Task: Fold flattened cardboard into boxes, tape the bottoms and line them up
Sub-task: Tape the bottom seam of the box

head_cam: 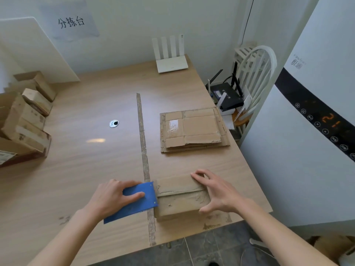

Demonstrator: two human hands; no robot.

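Note:
A small folded cardboard box (178, 200) lies near the table's front edge, flaps closed on top. My right hand (213, 191) rests on its right end, fingers spread over the top and thumb against the near side. My left hand (113, 196) grips a blue tape dispenser (134, 202) whose front edge meets the box's left end. A stack of flattened cardboard (194, 129) lies further back on the right. Several assembled boxes (25, 120) stand along the left edge.
A strip of worn tape (144, 156) runs down the middle of the wooden table (92, 162). A white router (171, 60) stands at the back, a cable hole (114, 123) mid-table. Right of the table are a white chair (255, 73) and a tall white appliance (311, 131).

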